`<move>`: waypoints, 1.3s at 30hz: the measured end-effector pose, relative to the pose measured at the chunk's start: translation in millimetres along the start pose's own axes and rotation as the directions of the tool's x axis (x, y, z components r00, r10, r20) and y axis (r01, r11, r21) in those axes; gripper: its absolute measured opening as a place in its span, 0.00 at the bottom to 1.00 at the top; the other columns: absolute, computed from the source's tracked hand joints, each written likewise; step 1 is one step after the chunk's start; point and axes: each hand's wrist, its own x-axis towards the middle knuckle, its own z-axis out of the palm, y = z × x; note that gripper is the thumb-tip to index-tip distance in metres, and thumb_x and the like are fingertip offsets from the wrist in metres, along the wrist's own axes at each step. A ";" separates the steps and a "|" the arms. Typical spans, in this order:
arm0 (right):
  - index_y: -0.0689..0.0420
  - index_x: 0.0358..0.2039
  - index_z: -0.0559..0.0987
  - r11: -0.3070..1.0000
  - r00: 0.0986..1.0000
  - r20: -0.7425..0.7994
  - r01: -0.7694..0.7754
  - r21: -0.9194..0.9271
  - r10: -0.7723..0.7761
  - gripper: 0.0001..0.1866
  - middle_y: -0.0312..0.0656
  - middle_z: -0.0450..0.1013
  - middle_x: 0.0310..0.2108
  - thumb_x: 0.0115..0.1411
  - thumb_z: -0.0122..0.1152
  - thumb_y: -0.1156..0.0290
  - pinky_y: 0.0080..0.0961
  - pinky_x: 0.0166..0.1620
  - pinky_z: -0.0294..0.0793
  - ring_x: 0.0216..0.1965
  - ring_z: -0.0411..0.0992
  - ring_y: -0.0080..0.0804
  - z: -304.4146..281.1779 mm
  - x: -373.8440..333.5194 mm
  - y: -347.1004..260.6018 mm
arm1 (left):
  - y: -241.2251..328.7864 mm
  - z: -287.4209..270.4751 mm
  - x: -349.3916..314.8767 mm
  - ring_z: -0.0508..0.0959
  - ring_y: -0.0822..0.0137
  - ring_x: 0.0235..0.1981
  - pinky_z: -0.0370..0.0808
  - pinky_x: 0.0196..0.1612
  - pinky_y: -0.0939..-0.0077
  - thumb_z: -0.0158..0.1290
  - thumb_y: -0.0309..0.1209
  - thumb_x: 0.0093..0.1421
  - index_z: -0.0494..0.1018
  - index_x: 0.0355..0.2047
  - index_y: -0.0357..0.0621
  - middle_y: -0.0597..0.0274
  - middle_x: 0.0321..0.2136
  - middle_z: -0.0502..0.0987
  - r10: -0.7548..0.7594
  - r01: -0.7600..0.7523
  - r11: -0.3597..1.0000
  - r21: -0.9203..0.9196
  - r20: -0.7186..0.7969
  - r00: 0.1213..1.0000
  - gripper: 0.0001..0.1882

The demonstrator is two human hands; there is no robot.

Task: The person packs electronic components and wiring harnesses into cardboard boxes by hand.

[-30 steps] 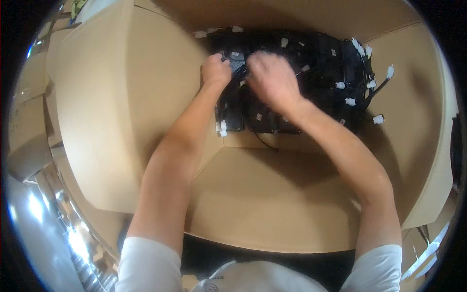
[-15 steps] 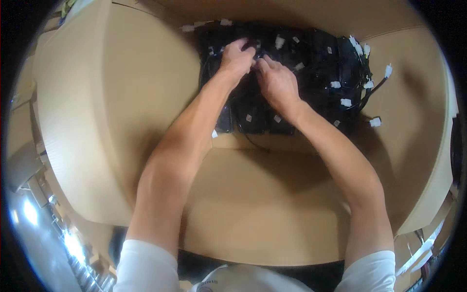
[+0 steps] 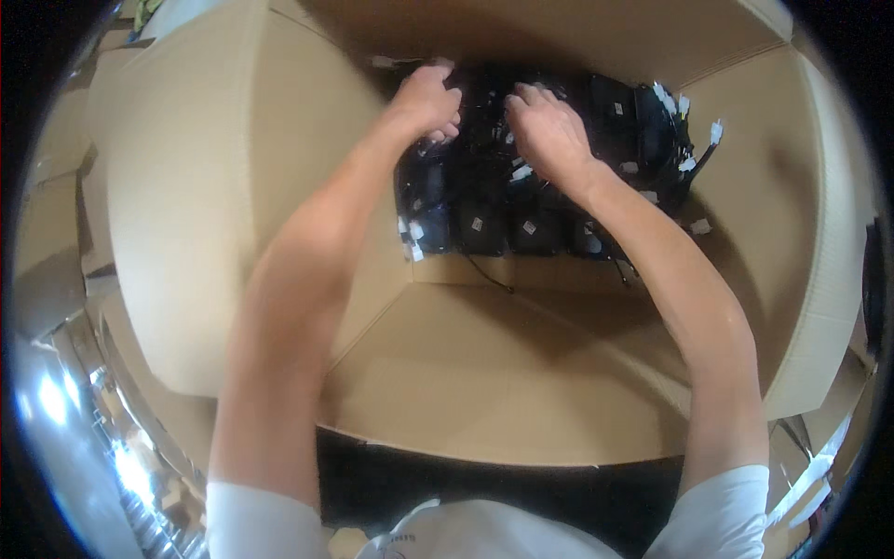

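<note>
Broadly, carton (image 3: pixel 521 391): stands open before you, brown walls on every side; both your bare forearms (image 3: pixel 666 256) reach into it;
Black parts (image 3: pixel 477 226): flat and boxy, packed close together toward the carton's far side, beneath your hands;
Your right hand (image 3: pixel 548 129): over the middle of the black parts, back upward, fingers bent; whether they pinch anything, I cannot tell;
Your left hand (image 3: pixel 430 104): at the far left of the black parts, fingers curled in; their hold is hidden;
White connectors (image 3: pixel 716 132): small, scattered among the black parts, several clustered at the right edge;
Thin cable (image 3: pixel 486 274): black, curving out from the near edge
</note>
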 end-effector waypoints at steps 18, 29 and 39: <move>0.62 0.51 0.79 0.897 0.700 0.610 0.440 0.042 -0.371 0.31 0.57 0.69 0.59 0.53 0.67 0.52 0.53 0.69 0.54 0.65 0.63 0.51 -102.6 -75.4 -82.9 | -92.4 -192.6 -542.3 0.81 0.66 0.48 0.76 0.53 0.71 0.54 0.26 0.65 0.74 0.57 0.37 0.53 0.48 0.82 0.153 0.018 0.980 0.200 -0.800 0.580 0.19; 0.66 0.43 0.79 0.976 0.609 0.793 -0.165 0.144 -0.014 0.23 0.58 0.78 0.34 0.61 0.63 0.56 0.40 0.40 0.76 0.36 0.79 0.43 -251.5 -113.0 -93.7 | -330.1 -162.7 -637.6 0.71 0.43 0.57 0.69 0.59 0.56 0.67 0.40 0.54 0.70 0.58 0.36 0.42 0.54 0.72 0.207 0.503 0.769 0.394 -0.898 0.388 0.35; 0.70 0.47 0.78 0.986 0.606 0.795 -0.121 0.113 -0.017 0.24 0.52 0.80 0.32 0.61 0.62 0.59 0.34 0.40 0.76 0.34 0.77 0.35 -261.0 -100.4 -163.9 | -338.1 -202.0 -588.8 0.57 0.39 0.68 0.54 0.68 0.44 0.64 0.55 0.50 0.72 0.53 0.32 0.35 0.60 0.63 0.129 0.818 0.407 0.406 -0.912 0.389 0.41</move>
